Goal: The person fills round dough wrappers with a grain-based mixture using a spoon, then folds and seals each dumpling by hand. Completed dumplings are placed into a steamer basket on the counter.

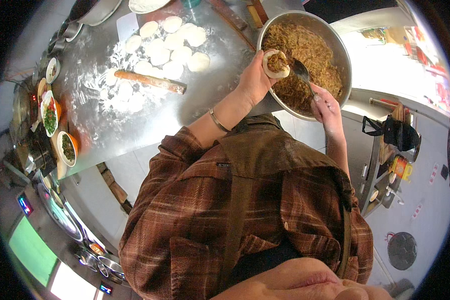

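Cupped in my left hand [255, 77] is a round dough wrapper [266, 67] with a heap of brown minced filling [278, 63] in its middle. My right hand [327, 106] grips the handle of a metal spoon [302, 71], whose bowl end lies close beside the wrapper. Both hands are at a large steel basin [348, 67], the left one over its near left rim and the right one over its near right side. Loose brown filling [303, 37] covers much of the basin's inside.
Several flattened dough rounds [199, 62] lie on the floured metal table [217, 97] to the left. A wooden rolling pin [150, 81] rests across the nearer ones. Bowls of chopped greens [66, 148] stand along the table's left end. A white scraper [127, 26] lies farther back.
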### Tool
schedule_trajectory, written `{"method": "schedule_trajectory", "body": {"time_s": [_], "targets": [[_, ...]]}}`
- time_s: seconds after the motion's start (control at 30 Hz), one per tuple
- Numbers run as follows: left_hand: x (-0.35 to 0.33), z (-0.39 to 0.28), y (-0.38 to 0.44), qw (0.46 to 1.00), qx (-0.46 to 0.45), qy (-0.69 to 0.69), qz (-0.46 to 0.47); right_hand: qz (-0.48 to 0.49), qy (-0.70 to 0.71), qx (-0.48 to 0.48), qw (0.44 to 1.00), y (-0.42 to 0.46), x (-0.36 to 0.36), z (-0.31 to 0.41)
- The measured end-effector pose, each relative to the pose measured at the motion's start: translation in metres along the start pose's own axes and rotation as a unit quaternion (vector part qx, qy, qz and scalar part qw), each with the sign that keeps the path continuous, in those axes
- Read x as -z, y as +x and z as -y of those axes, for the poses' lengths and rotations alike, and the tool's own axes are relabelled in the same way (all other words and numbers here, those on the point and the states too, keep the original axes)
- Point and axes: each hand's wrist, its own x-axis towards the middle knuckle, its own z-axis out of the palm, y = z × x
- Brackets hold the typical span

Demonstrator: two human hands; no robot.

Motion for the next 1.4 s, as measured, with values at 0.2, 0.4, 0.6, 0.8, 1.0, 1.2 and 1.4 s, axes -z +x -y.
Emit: {"method": "schedule_trajectory", "body": {"time_s": [0.2, 0.4, 0.6, 0.8, 1.0, 1.2, 1.4], "targets": [[-0.013, -0.003, -0.013, 0.999, 0.020, -0.005, 0.035, -0.087, -0.363, 0.200, 0.906, 0.001, -0.033, -0.019], [-0.005, -0.009, -0.012, 1.000, -0.010, -0.001, 0.016, -0.106, -0.381, 0.224, 0.891, -0.016, -0.032, -0.042], [-0.020, -0.031, -0.022, 0.999, -0.028, 0.019, 0.037, -0.154, -0.524, 0.034, 0.837, -0.025, 0.011, -0.059], [-0.033, -0.035, -0.040, 0.995, 0.001, 0.043, 0.085, -0.140, -0.607, 0.143, 0.769, -0.002, 0.013, -0.056], [-0.041, -0.027, -0.046, 0.993, 0.030, 0.036, 0.110, -0.108, -0.135, 0.150, 0.973, 0.016, -0.051, 0.013], [-0.039, -0.030, -0.046, 0.991, 0.029, 0.066, 0.110, -0.136, -0.058, 0.132, 0.980, 0.026, -0.058, 0.016], [-0.032, -0.030, -0.040, 0.989, 0.030, 0.074, 0.121, -0.152, -0.071, 0.091, 0.982, 0.031, -0.056, 0.020]]}}
